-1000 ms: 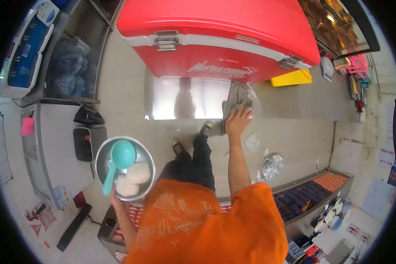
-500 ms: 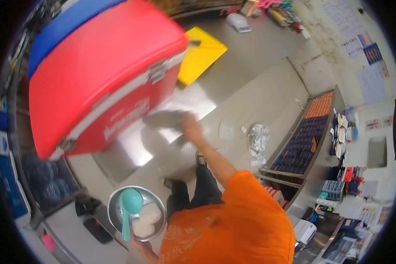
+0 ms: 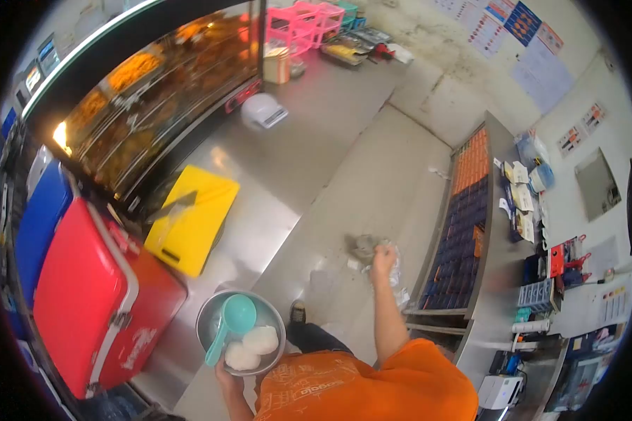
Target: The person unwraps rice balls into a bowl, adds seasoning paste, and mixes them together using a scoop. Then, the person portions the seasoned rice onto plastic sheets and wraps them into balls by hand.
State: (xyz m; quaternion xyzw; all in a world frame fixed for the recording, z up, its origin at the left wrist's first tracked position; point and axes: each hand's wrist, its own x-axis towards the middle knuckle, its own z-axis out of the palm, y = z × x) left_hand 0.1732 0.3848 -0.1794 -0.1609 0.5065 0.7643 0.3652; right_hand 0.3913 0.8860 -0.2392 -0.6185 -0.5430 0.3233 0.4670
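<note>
A metal bowl (image 3: 275,356) rests in my left hand (image 3: 226,375), whose fingers hold its rim at the lower left. In the bowl lie a turquoise ladle (image 3: 239,314) and two white rounded lumps (image 3: 260,340). My right hand (image 3: 384,258) is stretched out over the floor, its fingers closed on a grey cloth (image 3: 364,245) that hangs blurred at its left. Behind and below that hand is crumpled clear plastic (image 3: 396,272) on the floor.
On the steel counter (image 3: 288,175) are a yellow cutting board (image 3: 207,210) with a knife (image 3: 172,208), and a white scale (image 3: 263,111). A red cooler (image 3: 84,281) stands at the left, beside a lit food display (image 3: 161,91). Shelves of packets (image 3: 463,224) line the right.
The view has swung right, away from the red cooler. My right hand has left the counter by the cooler with the grey cloth and is now over the floor. The bowl stays in my left hand.
</note>
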